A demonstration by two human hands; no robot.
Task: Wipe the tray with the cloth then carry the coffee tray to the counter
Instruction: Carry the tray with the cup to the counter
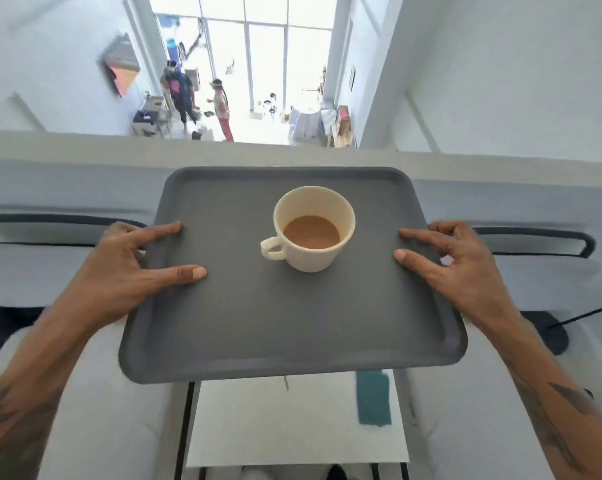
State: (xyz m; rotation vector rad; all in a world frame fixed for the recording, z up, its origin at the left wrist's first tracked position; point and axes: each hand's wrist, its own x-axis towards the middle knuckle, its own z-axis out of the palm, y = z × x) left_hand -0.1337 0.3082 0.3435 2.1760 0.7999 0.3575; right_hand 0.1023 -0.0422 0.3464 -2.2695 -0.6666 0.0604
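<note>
Both hands grip a grey tray [258,317] with one cup, held above a white table.

At 6 o'clock lies the white table [275,424], a teal cloth [374,398] on it at 5 o'clock. Above it the left hand [126,265] clasps the tray's 9 o'clock edge and the right hand [455,268] its 3 o'clock edge, thumbs on top. A cream cup [311,230] of milky coffee stands just past centre. At 12 o'clock, beyond a pale ledge [84,147], two people [202,98] stand before tall bright windows [258,46].

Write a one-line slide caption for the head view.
Both hands, left hand and right hand, hold a grey tray carrying a cup of coffee.
</note>
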